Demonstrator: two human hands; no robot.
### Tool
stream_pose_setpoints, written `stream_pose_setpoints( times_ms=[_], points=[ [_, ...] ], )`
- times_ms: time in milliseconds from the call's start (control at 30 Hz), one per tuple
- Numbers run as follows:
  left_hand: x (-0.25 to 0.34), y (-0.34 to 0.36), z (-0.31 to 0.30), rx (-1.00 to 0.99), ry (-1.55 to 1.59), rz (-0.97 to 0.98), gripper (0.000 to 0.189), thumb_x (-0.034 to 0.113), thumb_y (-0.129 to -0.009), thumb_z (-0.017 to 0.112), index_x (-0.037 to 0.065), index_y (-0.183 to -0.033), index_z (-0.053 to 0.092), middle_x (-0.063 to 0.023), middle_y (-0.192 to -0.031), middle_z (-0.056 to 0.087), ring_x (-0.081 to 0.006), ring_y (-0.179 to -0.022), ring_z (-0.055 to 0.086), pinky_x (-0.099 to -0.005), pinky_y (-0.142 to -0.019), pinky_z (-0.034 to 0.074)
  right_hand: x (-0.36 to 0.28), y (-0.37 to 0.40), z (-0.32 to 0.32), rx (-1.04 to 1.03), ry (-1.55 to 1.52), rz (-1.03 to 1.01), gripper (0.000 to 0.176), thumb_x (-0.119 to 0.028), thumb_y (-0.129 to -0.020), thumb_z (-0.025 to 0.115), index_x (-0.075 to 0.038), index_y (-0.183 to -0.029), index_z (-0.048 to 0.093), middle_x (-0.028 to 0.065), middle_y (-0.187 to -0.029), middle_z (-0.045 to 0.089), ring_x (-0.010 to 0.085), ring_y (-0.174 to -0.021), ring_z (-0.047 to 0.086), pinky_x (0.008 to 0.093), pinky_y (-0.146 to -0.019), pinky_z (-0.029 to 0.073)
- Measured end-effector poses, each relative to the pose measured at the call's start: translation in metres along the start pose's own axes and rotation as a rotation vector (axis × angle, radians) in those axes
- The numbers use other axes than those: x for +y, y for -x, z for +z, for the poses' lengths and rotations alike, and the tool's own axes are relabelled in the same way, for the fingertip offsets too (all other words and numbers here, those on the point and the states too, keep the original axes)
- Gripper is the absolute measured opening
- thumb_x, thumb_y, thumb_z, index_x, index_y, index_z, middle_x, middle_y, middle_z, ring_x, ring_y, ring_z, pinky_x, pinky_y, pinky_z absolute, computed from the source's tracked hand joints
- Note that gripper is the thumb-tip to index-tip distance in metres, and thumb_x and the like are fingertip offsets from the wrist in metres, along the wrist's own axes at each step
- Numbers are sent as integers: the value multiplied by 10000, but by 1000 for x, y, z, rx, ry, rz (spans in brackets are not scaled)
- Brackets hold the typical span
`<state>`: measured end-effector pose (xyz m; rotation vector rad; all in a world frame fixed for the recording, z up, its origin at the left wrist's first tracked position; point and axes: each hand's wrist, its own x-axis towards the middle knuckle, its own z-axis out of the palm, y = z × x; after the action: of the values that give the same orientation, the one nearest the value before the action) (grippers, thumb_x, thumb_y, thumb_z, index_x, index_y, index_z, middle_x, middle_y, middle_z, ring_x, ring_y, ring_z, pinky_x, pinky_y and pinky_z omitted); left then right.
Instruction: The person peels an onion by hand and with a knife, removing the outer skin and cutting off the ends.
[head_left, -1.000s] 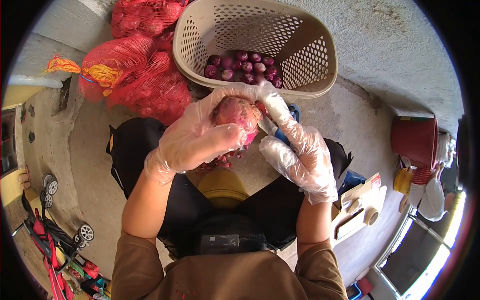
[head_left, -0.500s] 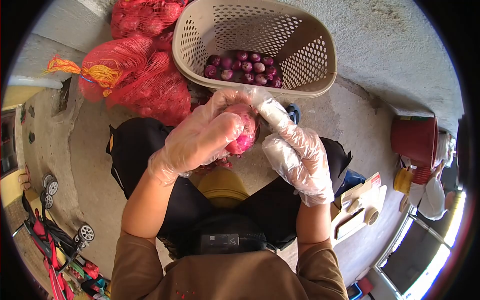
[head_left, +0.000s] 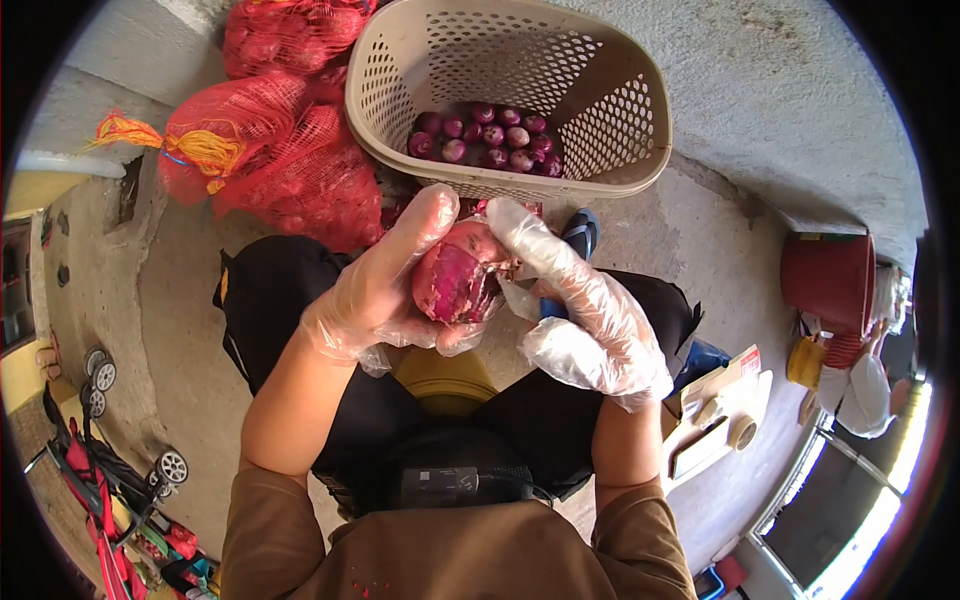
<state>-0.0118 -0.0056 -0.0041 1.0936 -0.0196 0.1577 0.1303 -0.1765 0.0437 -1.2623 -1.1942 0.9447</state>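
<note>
My left hand (head_left: 375,290), in a clear plastic glove, cradles a large red onion (head_left: 455,280) from below and the left. Part of the onion's dry skin is off and glossy purple flesh shows. My right hand (head_left: 585,315), also gloved, presses its fingers on the onion's upper right side. A blue-handled tool (head_left: 578,238) sticks out behind that hand; its blade is hidden. Both hands hover above my lap.
A beige perforated basket (head_left: 620,130) ahead holds several peeled purple onions (head_left: 485,140). Red mesh sacks of onions (head_left: 280,150) lie at the left. A yellow bucket (head_left: 445,375) stands between my knees. A red bucket (head_left: 830,280) stands at the right.
My left hand has rolled the onion, so its peeled purple side now faces up. The left fingers moved from over the onion to beneath it. My right hand dropped slightly.
</note>
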Motion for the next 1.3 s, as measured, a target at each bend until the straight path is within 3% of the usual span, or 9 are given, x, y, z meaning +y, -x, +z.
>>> stream_pose_setpoints(
  times_ms=[33,133,267,567,867,933,1067,1233,1300],
  points=[
    [-1,0,1,0,-53,45,505,442,-1048,347,34,-1340,403,-101,-1003,595,-146,-567,503,-276,-518,425,3,0,5,37,-29,-32,640,-94,-899,656,12,-1461,367,214,-1468,444,356,-1329,476,397,-1084,384],
    [2,-1,-3,-33,287,-148,491,429,-1055,319,54,-1365,386,-108,-1026,590,-149,-578,498,-283,-526,430,14,-1,8,92,13,-151,604,-26,-882,652,15,-1431,404,199,-1444,480,352,-1287,522,385,-1054,420],
    [6,-4,-3,3,554,-310,506,439,-1040,349,58,-1369,394,-105,-1023,591,-149,-599,507,-281,-541,438,6,-3,8,114,81,-108,536,10,-871,643,17,-1375,463,204,-1386,536,363,-1246,556,379,-1020,452],
    [11,-5,-2,58,560,-354,560,460,-991,469,51,-1370,422,-88,-1010,601,-146,-657,541,-268,-580,459,11,-3,13,250,110,-106,458,10,-872,624,-10,-1320,529,200,-1350,569,356,-1214,584,368,-1000,469],
    [17,-3,-4,45,568,-412,628,481,-941,589,45,-1371,450,-72,-996,611,-143,-716,574,-255,-620,480,15,2,9,392,-89,-53,442,15,-887,577,-2,-1326,537,172,-1352,577,270,-1268,542,365,-1075,387],
    [20,-2,-6,48,523,-423,645,486,-930,616,43,-1371,456,-68,-993,613,-142,-729,582,-252,-628,485,12,4,8,356,-57,2,459,1,-892,578,12,-1346,514,179,-1357,570,271,-1244,556,368,-1067,393],
    [15,-8,-5,19,292,-293,745,661,-931,459,16,-1303,505,-40,-897,603,-126,-721,567,-232,-574,427,4,5,6,288,-102,125,564,-11,-874,604,22,-1412,435,193,-1403,525,294,-1273,533,374,-1089,371],
    [13,-4,0,221,275,-313,837,681,-863,551,-58,-1251,487,-114,-1006,623,-163,-693,615,-270,-579,510,3,0,1,178,122,31,694,-41,-857,646,27,-1475,337,214,-1474,438,343,-1344,460,387,-1117,333],
    [18,-7,0,197,272,-310,823,648,-861,582,-53,-1279,474,-121,-1054,622,-194,-742,643,-301,-629,550,5,1,2,165,163,-15,700,-57,-863,652,32,-1477,330,220,-1489,415,354,-1358,440,389,-1122,325]
  ],
)
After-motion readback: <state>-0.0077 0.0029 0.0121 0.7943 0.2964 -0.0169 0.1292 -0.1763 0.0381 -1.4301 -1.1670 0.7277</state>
